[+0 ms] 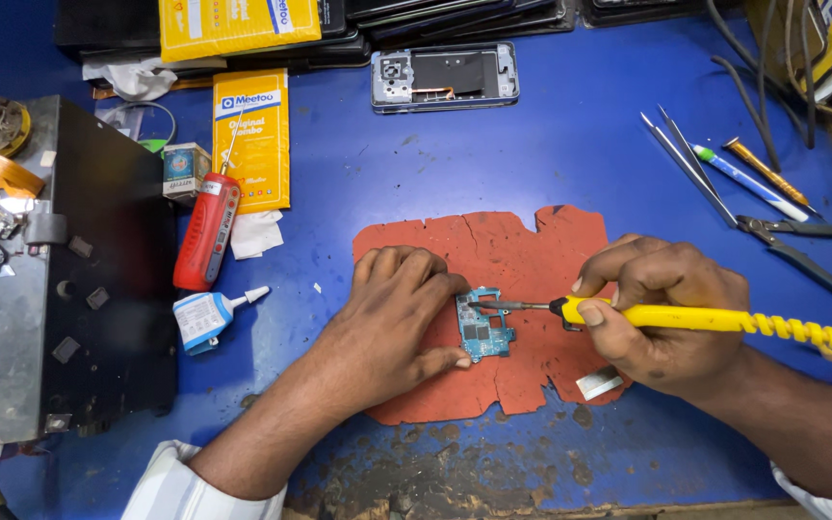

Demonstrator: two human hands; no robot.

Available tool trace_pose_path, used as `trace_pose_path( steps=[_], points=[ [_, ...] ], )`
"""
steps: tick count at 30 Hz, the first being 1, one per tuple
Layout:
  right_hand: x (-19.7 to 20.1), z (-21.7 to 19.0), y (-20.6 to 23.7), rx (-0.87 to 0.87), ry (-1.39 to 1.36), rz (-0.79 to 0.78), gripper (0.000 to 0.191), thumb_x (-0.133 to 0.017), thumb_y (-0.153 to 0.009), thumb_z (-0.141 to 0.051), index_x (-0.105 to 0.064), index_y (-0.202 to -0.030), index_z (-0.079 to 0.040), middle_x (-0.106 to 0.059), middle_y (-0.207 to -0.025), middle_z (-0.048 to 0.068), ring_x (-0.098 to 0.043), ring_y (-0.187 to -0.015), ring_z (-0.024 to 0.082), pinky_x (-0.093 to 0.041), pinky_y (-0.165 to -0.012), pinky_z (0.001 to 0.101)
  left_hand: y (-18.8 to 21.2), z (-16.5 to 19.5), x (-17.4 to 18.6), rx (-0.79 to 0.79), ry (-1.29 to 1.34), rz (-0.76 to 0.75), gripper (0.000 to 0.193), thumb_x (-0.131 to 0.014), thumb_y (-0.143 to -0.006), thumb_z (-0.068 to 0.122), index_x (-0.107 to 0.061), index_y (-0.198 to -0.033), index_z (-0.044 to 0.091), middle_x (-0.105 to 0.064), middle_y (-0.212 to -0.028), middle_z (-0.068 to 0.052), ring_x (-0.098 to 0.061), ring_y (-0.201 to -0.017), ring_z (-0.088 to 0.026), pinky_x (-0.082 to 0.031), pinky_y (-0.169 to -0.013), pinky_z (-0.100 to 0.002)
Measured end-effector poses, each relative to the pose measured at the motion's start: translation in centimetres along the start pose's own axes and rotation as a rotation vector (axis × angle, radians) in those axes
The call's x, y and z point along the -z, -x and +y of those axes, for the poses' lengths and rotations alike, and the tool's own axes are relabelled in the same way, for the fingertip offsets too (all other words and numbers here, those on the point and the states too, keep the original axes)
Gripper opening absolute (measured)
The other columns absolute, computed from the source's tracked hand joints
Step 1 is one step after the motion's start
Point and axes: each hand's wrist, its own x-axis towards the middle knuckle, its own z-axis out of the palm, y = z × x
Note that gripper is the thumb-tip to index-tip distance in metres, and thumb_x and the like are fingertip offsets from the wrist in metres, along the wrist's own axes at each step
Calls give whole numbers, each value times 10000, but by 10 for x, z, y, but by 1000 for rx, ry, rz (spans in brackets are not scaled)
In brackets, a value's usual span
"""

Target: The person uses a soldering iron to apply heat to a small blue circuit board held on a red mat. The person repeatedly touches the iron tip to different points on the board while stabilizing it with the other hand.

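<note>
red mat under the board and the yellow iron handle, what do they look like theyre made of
Red mat: probably silicone or rubber, matte, with ragged, cracked edges. Yellow iron handle: looks like smooth moulded plastic with a slight sheen; its coiled cord matches.

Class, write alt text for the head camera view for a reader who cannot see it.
A left hand steadies a small blue circuit board on a red-brown mat while the right hand touches a yellow-handled soldering iron to it. Tweezers lie on the blue table.

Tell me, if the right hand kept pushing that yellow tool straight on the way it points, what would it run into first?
The right hand aims the yellow soldering iron leftward; its tip already seems to meet the small blue circuit board, then the left hand's fingers holding it.
</note>
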Motion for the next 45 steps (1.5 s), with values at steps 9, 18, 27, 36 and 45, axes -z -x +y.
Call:
trace_pose_path(
  steps=[9,18,27,36,45],
  points=[
    [-1,1,0,15,-42,-4,252,-691,-942,-68,-440,-967,-79,-674,-819,110,-727,-764,154,-601,-629,260,-1,-1,-1,24,-4,-25,732,-874,-667,453,-630,-1244,73,-534,-1160,-119,-474,-1205,-329,-339,-1049,-500],
    [0,1,-1,3,-60,-18,255,-704,-933,-75,-450,-954,-83,-689,-860,127,-717,-753,142,-591,-643,266,-2,1,-1,22,-11,-24,726,-877,-666,443,-631,-1236,67,-537,-1166,-127,-476,-1207,-333,-336,-1051,-504],
    [1,1,-1,-9,-81,-32,272,-713,-932,-87,-444,-974,-89,-695,-883,124,-712,-769,136,-588,-663,268,-3,3,1,21,-2,-17,714,-878,-666,437,-632,-1230,72,-539,-1175,-125,-475,-1215,-335,-336,-1054,-505],
    [2,0,-2,-9,-54,-32,273,-718,-924,-85,-448,-968,-92,-699,-877,120,-713,-758,132,-584,-653,259,-3,4,1,18,-6,-10,717,-876,-663,439,-631,-1230,75,-540,-1182,-125,-477,-1219,-333,-338,-1055,-503],
    [0,0,-1,2,-80,-22,269,-712,-935,-76,-446,-976,-84,-690,-875,121,-716,-769,141,-593,-667,268,-2,2,-1,8,-22,-8,717,-871,-671,446,-627,-1233,73,-536,-1175,-131,-478,-1208,-337,-337,-1051,-510]
  ],
)
